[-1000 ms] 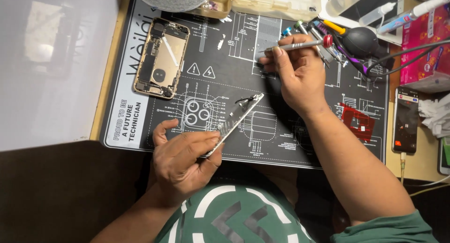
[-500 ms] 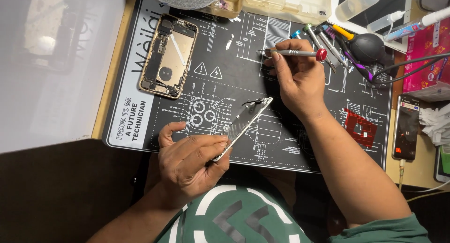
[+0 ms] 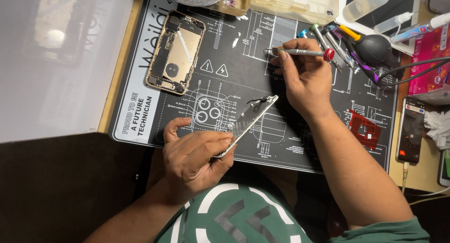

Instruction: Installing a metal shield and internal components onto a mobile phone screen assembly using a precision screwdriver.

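Observation:
My left hand (image 3: 194, 154) grips a detached phone screen panel (image 3: 248, 123) by its lower end, holding it edge-on and tilted above the black repair mat (image 3: 281, 144). My right hand (image 3: 304, 79) holds a silver screwdriver with a red cap (image 3: 300, 52) lying sideways, its tip pointing left over the mat. An opened gold phone body (image 3: 174, 53) with its insides exposed lies flat at the mat's upper left, apart from both hands.
Several screwdrivers (image 3: 328, 37) and a black air blower (image 3: 375, 48) lie at the upper right. A red part (image 3: 364, 126) rests on the mat's right side. A dark phone (image 3: 411, 130) with a cable lies beside the mat. A clear tray (image 3: 295, 1) stands at the back.
My right hand has lifted the screwdriver away from the tool pile and turned it sideways. My left hand has kept the screen panel, raising it slightly.

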